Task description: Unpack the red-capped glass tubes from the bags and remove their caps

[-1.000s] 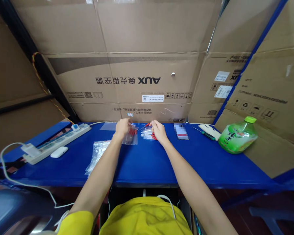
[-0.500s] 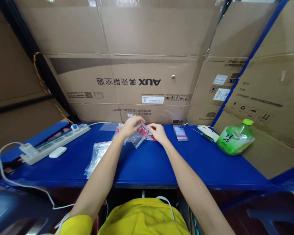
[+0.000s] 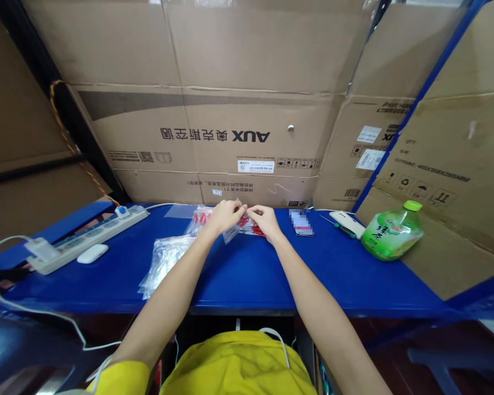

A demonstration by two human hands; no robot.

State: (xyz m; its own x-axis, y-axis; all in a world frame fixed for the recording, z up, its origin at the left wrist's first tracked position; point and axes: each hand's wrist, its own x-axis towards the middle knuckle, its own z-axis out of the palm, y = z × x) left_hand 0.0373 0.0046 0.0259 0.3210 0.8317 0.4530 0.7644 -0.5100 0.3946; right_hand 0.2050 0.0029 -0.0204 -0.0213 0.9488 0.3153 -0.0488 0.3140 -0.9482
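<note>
Both hands meet over the far middle of the blue table (image 3: pixel 247 274). Between my left hand (image 3: pixel 227 215) and my right hand (image 3: pixel 265 221) is a small clear zip bag (image 3: pixel 231 234), with something red showing at it. The fingers of each hand are closed in a pinch at the bag's upper edge. Beneath and beside my right hand lies a heap of thin red-ended pieces (image 3: pixel 257 230), partly covered by the hand. Left of my left hand are clear bags with red pieces (image 3: pixel 198 218) inside. Nearer to me, a stack of clear plastic bags (image 3: pixel 164 263) lies partly behind my left forearm.
A power strip (image 3: pixel 94 237) with a plugged-in charger and a white case (image 3: pixel 93 253) are at left. Rightward lie a phone (image 3: pixel 301 223), a green-handled screwdriver (image 3: pixel 346 230), a white object (image 3: pixel 348 220) and a green bottle (image 3: pixel 391 233). Cardboard walls (image 3: pixel 214 66) enclose the table.
My hands have come closer together, fingertips nearly touching at the bag's top. Less of the bag shows below my left hand. The view has shifted slightly.
</note>
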